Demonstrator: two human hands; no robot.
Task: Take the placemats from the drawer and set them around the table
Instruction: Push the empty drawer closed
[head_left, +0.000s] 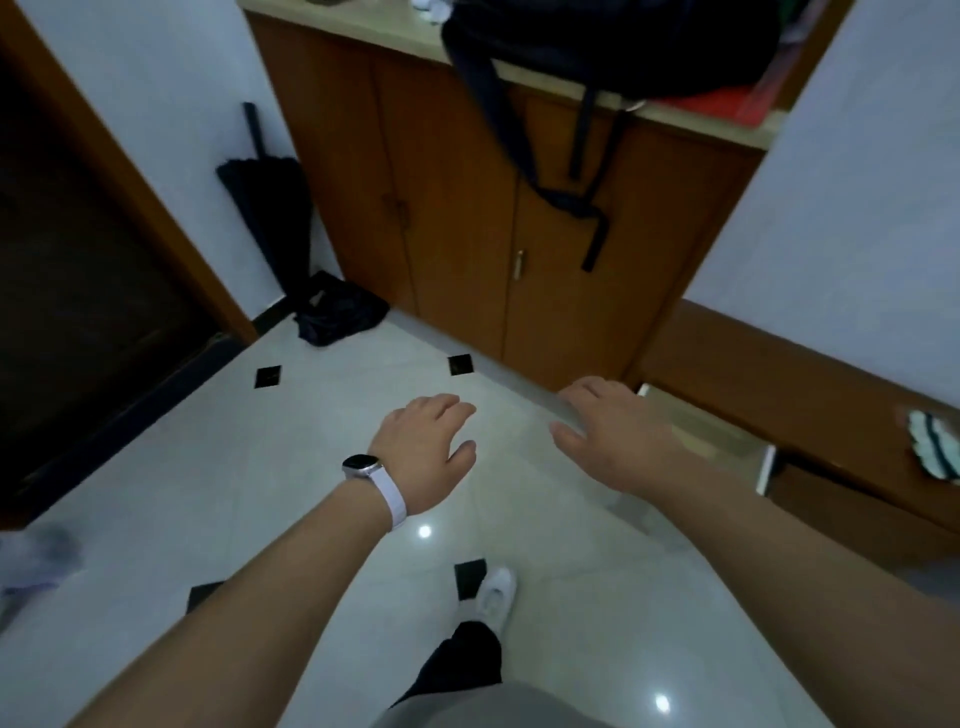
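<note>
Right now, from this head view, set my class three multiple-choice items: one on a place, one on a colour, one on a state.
1. Where is the black folded umbrella?
A. On top of the cabinet
B. Leaning in the wall corner left of the brown wooden cabinet
C. Flat in the middle of the floor

2. What colour is the watch strap on the left wrist?
A. White
B. Red
C. Green

3. What does the left hand hold?
A. A placemat
B. Nothing
C. The umbrella

Answers: B, it stands propped against the wall beside the cabinet; A, the band is plainly white; B, its fingers are relaxed and empty.
</note>
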